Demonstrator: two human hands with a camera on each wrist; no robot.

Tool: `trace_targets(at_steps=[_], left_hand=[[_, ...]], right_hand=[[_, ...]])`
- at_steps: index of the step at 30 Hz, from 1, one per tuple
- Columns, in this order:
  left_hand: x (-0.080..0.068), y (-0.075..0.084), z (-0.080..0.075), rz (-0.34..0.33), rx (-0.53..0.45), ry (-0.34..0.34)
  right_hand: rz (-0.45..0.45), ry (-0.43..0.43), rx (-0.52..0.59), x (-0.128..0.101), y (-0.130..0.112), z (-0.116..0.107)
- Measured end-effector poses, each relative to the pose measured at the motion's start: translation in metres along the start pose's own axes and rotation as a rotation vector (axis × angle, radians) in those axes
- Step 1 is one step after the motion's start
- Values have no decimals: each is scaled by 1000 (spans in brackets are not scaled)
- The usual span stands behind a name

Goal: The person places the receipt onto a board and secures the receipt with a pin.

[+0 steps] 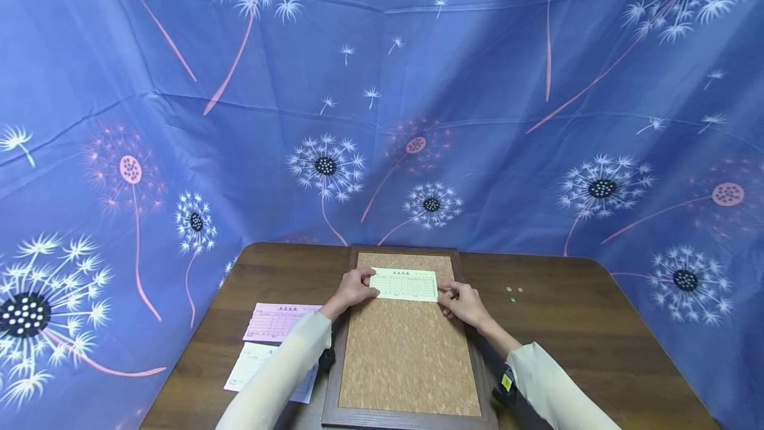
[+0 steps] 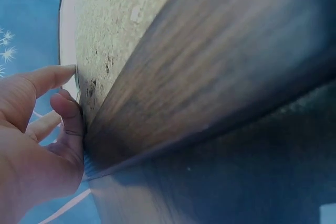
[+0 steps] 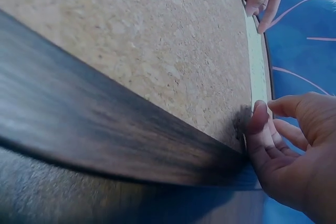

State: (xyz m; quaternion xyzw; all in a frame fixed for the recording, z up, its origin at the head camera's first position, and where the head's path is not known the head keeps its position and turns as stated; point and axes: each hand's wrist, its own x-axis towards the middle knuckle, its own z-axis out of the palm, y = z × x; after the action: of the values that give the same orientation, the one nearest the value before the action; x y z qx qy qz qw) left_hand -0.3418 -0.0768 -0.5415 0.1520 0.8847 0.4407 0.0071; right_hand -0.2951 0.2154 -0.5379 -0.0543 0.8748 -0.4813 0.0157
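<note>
A pale green printed form (image 1: 403, 284) lies across the upper part of a wood-framed cork board (image 1: 412, 357). My left hand (image 1: 355, 287) holds its left end, with index finger and thumb at the two corners. At the opposite end, my right hand (image 1: 462, 302) pinches the edge with thumb and fingers. In the left wrist view, the left index fingertip (image 2: 69, 71) meets the slip close over the cork. Seen from the right wrist, the form (image 3: 257, 72) is a thin strip between both hands, and the right thumb (image 3: 258, 118) is at its near end.
Left of the board, a pink form (image 1: 277, 321) and a white form (image 1: 246, 365) lie on the wooden table (image 1: 597, 350), partly behind the left sleeve. Three small coloured pieces (image 1: 512, 300), green and orange, lie right of the board. A blue dandelion-print cloth (image 1: 382, 85) hangs behind.
</note>
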Motion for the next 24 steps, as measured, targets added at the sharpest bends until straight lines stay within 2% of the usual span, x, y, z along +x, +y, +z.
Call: trace_targets(at_steps=[5,14,24], left_hand=[[5,3,-3,17,-6,-1],[9,1,-2,-9,29,5],[-2,3,0,-30,-12,-6]], right_hand=[[-21,3,-28,-2,-3,-9],[-36,-20,-39,-9,1,-25],[-30,-6,-51,-28,12,-44]])
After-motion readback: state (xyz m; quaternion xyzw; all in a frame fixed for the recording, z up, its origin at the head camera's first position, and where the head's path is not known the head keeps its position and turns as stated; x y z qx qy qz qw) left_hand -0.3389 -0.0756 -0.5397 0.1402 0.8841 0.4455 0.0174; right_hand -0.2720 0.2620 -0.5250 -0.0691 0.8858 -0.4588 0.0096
